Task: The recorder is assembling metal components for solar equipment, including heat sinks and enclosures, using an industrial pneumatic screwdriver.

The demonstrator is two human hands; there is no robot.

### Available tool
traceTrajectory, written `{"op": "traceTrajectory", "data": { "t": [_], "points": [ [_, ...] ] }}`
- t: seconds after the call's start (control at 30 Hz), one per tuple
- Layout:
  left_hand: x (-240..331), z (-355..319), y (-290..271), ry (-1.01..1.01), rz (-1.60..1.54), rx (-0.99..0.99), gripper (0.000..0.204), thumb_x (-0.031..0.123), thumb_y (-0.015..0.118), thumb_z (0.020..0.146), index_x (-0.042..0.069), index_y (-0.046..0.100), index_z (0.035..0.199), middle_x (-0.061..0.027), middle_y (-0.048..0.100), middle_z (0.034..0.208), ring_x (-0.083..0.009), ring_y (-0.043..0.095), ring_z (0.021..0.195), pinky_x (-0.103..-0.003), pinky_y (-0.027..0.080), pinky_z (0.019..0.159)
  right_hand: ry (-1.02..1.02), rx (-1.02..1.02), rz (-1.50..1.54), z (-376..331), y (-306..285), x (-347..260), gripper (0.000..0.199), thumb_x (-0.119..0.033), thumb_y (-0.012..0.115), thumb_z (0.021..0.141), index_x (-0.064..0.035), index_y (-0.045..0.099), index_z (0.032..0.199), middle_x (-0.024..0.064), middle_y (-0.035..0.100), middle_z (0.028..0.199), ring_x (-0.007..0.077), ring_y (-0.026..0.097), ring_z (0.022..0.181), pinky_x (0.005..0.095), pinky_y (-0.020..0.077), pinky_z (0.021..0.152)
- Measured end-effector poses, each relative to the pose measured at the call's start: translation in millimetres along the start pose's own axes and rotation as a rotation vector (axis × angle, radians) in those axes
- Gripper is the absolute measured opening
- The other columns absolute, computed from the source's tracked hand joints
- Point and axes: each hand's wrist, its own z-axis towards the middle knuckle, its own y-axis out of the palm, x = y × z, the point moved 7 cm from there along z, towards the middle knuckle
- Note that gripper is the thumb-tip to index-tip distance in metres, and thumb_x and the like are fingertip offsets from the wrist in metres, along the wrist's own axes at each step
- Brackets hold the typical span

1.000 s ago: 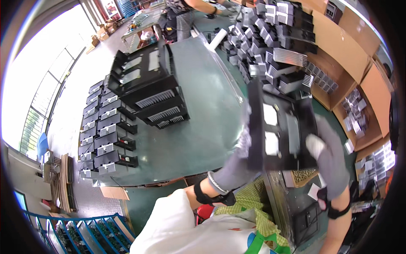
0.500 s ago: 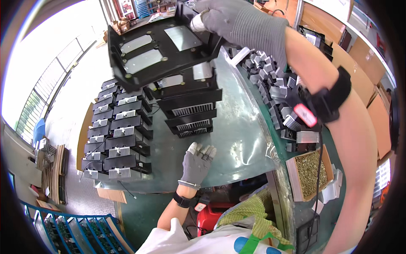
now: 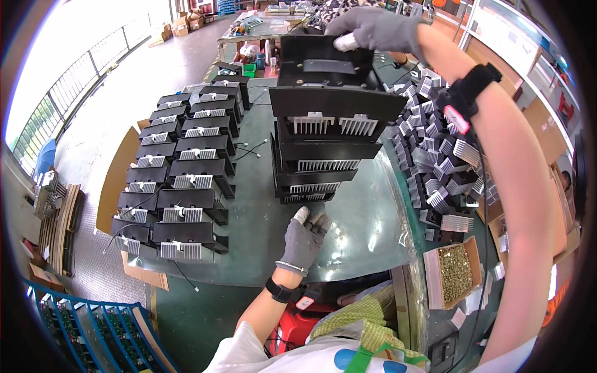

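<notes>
In the middle of the table rises a stack of black metal housings (image 3: pixel 320 151) with silver finned heat sinks under their front edges. The top black metal housing (image 3: pixel 336 99) sits at the head of this stack, two heat sinks showing below its front. My gloved right hand (image 3: pixel 379 30) is closed on its far upper edge, thumb on the near side; most of the fingertips are hidden. Just in front of the stack's base, my gloved left hand (image 3: pixel 303 239) is open, fingers apart, near the lowest housing. Whether it touches that housing is hard to tell.
Rows of similar housings (image 3: pixel 186 198) with heat sinks and loose cables line the table's left side. Many loose finned heat sinks (image 3: pixel 435 168) lie heaped on the right. Nearer stands a box of small brass-coloured parts (image 3: pixel 429 273). A blue rack (image 3: pixel 93 323) holds circuit boards at lower left.
The top housing has gone from raised and tilted at the left to level over the stack. My right hand moved right with it. My left hand shifted slightly right.
</notes>
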Motion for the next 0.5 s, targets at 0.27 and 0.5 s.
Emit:
{"op": "traceTrajectory", "data": {
  "t": [0.27,0.5],
  "points": [
    [-5.3,6.1,-0.3,0.017,0.053,-0.030,0.029,0.026,0.052,0.099,0.003,0.048,0.116,-0.0217,0.051,0.127,-0.0366,0.053,0.118,-0.051,0.043,0.109,-0.063,0.207,-0.021,1.6,-3.3,-8.8,0.046,-0.025,0.066,0.088,-0.0063,0.062,0.130,0.0176,0.069,0.118,0.0325,0.064,0.112,0.0406,0.0460,0.100],
    [-0.7,-11.3,-2.6,-0.027,0.046,-0.218,0.031,0.023,0.053,0.100,0.003,0.047,0.123,-0.0157,0.053,0.121,-0.0374,0.049,0.124,-0.051,0.040,0.112,0.255,0.256,0.196,-154.9,-18.8,-25.7,0.039,-0.022,0.058,0.090,-0.0055,0.054,0.126,0.0119,0.064,0.088,0.0241,0.062,0.076,0.0369,0.0514,0.066]
  ]
}}
